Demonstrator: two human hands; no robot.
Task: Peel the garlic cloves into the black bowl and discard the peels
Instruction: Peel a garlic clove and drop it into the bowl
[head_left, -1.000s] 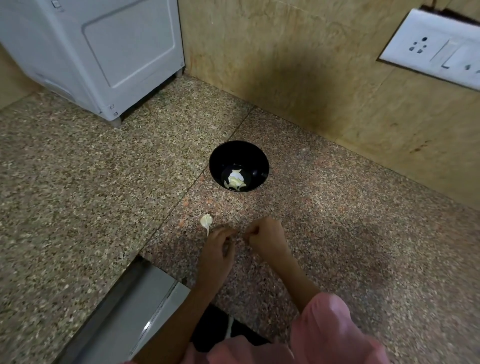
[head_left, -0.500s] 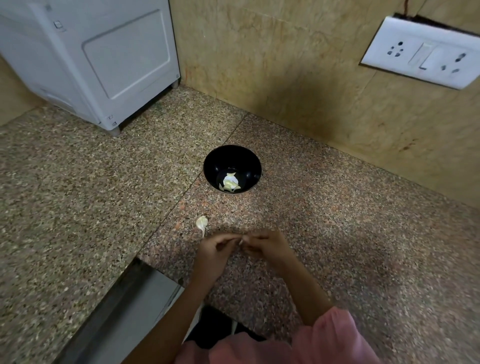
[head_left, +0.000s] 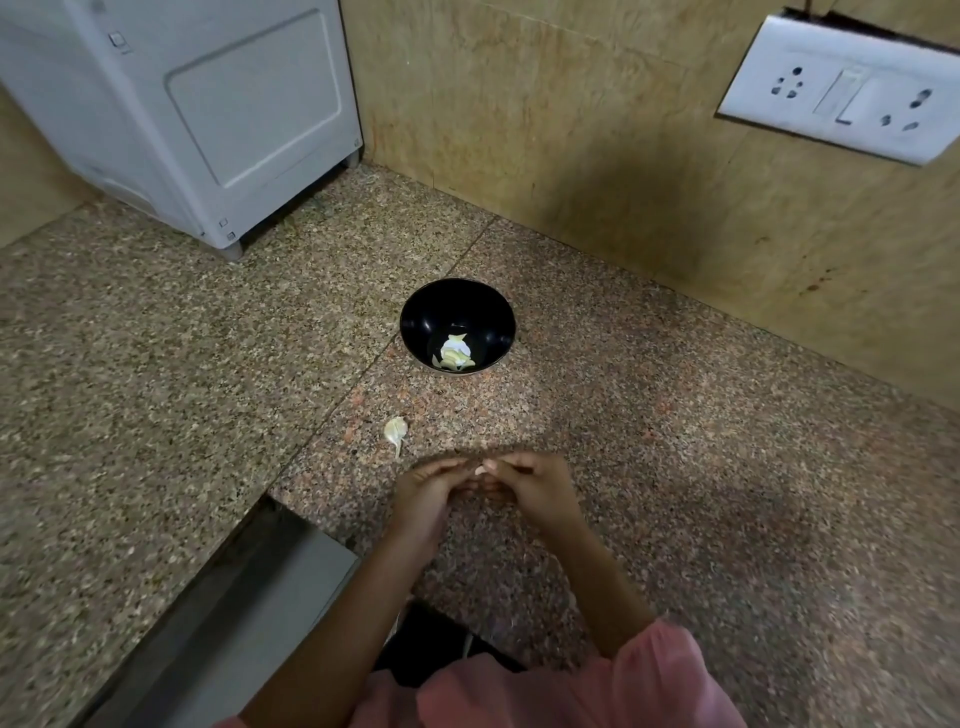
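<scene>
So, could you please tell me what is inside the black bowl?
The black bowl holds a small pale heap of garlic pieces at its bottom. Anything under the heap is covered; cloves or peels, I cannot tell.

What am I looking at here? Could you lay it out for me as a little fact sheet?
Setting: speckled stone counter in a wall corner
Bowl: black bowl, upright, near the wall
In bowl: a few pale garlic pieces
On counter: one loose clove, between bowl and hands, touching neither
Left hand: fingers curled, pinching a small pale piece, likely garlic
Right hand: pinching the same piece
Also there: white appliance, wall socket panel
</scene>
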